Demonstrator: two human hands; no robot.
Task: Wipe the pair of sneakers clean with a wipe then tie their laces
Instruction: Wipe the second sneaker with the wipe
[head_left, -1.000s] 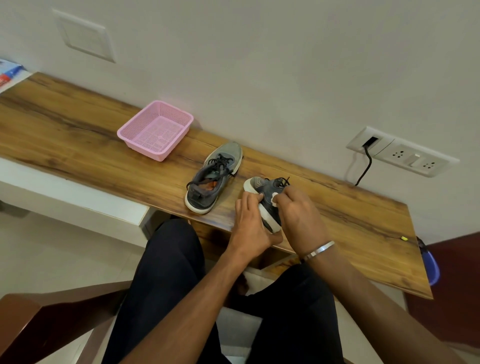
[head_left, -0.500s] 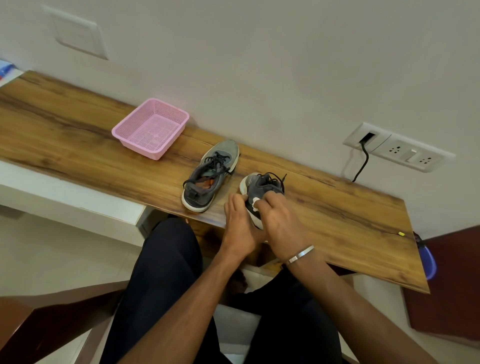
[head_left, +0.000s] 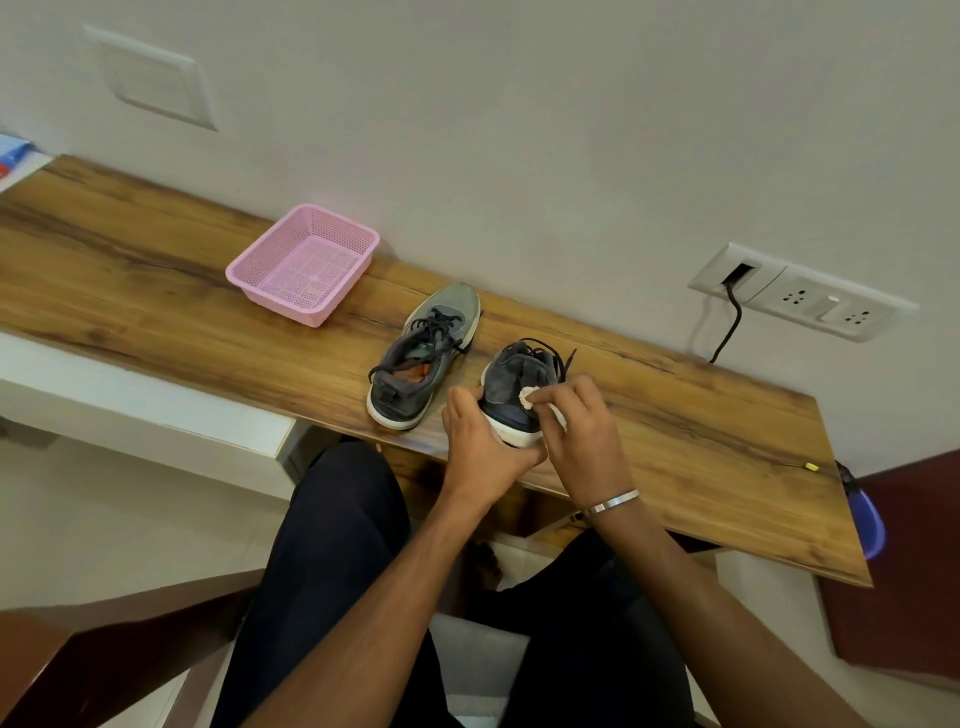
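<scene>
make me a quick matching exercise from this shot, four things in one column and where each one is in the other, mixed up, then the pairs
Things:
1. pink basket
2. white wipe
3. sneaker with orange insole
4. black cable

Places:
A. pinched in the right hand
B. hanging from the wall socket
C. left on the desk, near the wall
D. flat on the desk, untouched

Pairs: 1-C, 2-A, 3-D, 4-B

Head view, downward over desk (head_left: 156, 291)
</scene>
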